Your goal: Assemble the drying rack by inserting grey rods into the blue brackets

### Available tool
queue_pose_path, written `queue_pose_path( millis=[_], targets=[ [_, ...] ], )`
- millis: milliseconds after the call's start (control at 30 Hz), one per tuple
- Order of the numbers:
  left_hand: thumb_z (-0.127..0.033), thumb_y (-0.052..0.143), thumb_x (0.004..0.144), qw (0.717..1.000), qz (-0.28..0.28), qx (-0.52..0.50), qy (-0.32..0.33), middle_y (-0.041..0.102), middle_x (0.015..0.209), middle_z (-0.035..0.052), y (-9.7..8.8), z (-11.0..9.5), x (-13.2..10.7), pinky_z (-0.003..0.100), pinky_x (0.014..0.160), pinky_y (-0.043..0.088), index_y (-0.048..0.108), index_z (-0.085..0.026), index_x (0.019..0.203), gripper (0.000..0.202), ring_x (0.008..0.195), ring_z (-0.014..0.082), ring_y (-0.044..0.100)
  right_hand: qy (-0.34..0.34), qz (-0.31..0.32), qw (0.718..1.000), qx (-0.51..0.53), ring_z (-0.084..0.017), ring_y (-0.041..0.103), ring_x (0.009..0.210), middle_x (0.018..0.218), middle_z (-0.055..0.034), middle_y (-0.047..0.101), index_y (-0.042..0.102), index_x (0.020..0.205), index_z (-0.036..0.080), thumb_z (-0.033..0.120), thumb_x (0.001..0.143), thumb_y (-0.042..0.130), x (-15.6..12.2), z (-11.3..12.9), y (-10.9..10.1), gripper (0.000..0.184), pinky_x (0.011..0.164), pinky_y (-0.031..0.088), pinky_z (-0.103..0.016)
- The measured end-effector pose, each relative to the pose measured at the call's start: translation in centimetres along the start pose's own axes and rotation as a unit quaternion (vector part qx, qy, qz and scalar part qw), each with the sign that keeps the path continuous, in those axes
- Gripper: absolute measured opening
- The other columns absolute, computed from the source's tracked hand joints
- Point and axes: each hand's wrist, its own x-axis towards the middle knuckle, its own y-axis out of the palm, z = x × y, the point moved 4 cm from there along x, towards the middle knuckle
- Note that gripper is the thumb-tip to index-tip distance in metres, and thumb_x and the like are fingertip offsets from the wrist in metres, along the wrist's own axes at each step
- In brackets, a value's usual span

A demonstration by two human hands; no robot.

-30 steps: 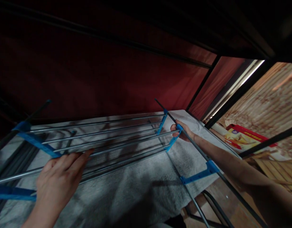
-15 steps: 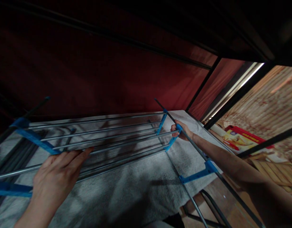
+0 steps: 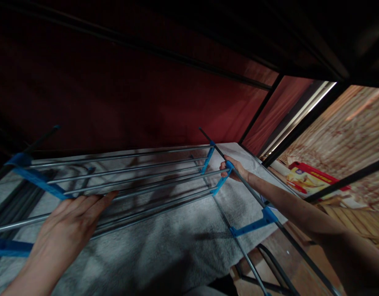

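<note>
A rack of thin grey metal tubes [image 3: 136, 168] joined by blue plastic brackets [image 3: 44, 179] lies in front of me on a pale grey cloth [image 3: 152, 255]. At left, my left hand [image 3: 70, 224] closes over a front tube close to the left bracket, palm down, its fingertips partly hidden behind the tube. Farther off on the right, my right hand [image 3: 235, 167] wraps around a dark side pole [image 3: 252, 192] at a blue connector [image 3: 229, 165]. Another blue bracket [image 3: 252, 227] spans the two poles nearer to me.
Several dark tubes [image 3: 15, 205] lie on the cloth at the left. A dark red panel [image 3: 164, 111] rises behind the rack, crossed by black frame bars [image 3: 263, 105]. On the right are a red and yellow box [image 3: 314, 179] and a dark bent metal frame [image 3: 274, 263] below the cloth's edge.
The view has shifted slightly, so the rack and both hands appear a little farther left. Both hands keep the same hold.
</note>
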Motion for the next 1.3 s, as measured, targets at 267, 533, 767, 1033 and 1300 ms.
queue_pose_path(
  millis=[267,533,767,1033,1300],
  targets=[
    [-0.018,0.038,0.1,0.997,-0.009,0.049,0.053,0.069,0.106,0.0016,-0.4,-0.8,0.8,0.04,0.086,0.043,0.002,-0.045,0.16,0.075,0.092,0.0239,0.061,0.006,-0.013,1.0,0.014,-0.016,0.046,0.048,0.049,-0.0027,0.052,0.059,0.06,0.021,0.066,0.093,0.04,0.0,-0.1,-0.1,0.06,0.056,0.042,-0.031],
    [-0.02,0.045,0.1,0.994,-0.01,0.024,0.11,0.071,0.108,0.0107,2.5,-10.0,7.0,0.038,0.086,0.046,0.056,-0.017,0.138,0.04,0.092,0.0232,0.064,0.013,-0.011,1.0,0.002,-0.016,0.049,0.049,0.049,-0.0039,0.053,0.059,0.058,0.02,0.071,0.091,0.042,0.2,-0.2,-0.2,0.063,0.057,0.042,-0.032],
    [-0.005,0.045,0.095,0.992,0.053,-0.014,0.118,0.068,0.109,0.0101,6.0,-19.3,13.9,0.034,0.087,0.049,0.05,-0.017,0.142,0.049,0.101,0.0206,0.065,0.011,-0.016,1.0,-0.02,-0.017,0.052,0.051,0.048,-0.0059,0.056,0.062,0.059,0.02,0.074,0.091,0.037,0.4,-0.3,-0.3,0.068,0.058,0.043,-0.032],
    [-0.009,0.047,0.096,0.989,0.072,-0.028,0.124,0.065,0.104,0.0088,7.3,-20.3,15.2,0.03,0.077,0.05,0.049,-0.021,0.142,0.048,0.094,0.0185,0.065,0.008,0.002,0.999,-0.041,-0.017,0.051,0.052,0.049,-0.0067,0.056,0.063,0.059,0.02,0.077,0.091,0.034,0.4,-0.1,0.0,0.072,0.058,0.042,-0.032],
    [-0.01,0.047,0.097,0.988,0.085,-0.04,0.126,0.064,0.103,0.0094,7.0,-20.4,15.3,0.031,0.076,0.051,0.048,-0.021,0.144,0.049,0.091,0.0197,0.066,0.002,-0.001,0.999,-0.043,-0.017,0.051,0.052,0.048,-0.0062,0.055,0.062,0.057,0.02,0.072,0.093,0.032,0.5,-0.2,0.1,0.07,0.058,0.042,-0.032]
  ],
)
